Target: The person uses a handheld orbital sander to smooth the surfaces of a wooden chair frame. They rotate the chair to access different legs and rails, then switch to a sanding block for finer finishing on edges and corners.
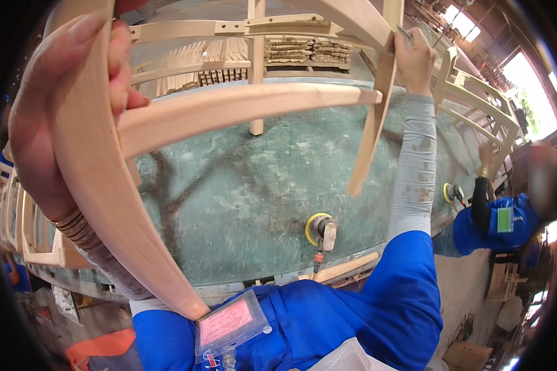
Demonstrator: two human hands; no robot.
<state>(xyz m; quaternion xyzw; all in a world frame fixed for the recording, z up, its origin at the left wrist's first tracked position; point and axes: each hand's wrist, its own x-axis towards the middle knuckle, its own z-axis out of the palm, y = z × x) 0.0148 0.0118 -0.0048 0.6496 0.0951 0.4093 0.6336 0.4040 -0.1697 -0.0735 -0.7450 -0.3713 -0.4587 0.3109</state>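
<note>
An unpainted pale wooden chair frame (247, 110) is held up and tilted over the green work table (260, 185). My left hand (40, 123) wraps around its broad curved leg at the left, thumb on the near side and fingertips behind. The lower end of that leg reaches down to my chest. At the upper right, my right hand (418, 62) is closed beside the joint of another leg and the curved top rail. A thin greyish piece sticks out between its fingers; I cannot make out what it is.
A disc sander (320, 232) with a yellow rim lies near the table's front edge. Another person (495, 216) in blue works at the right, beside another chair frame (476, 93) and a second sander (453, 193). Stacked wooden parts (306, 52) stand beyond the table.
</note>
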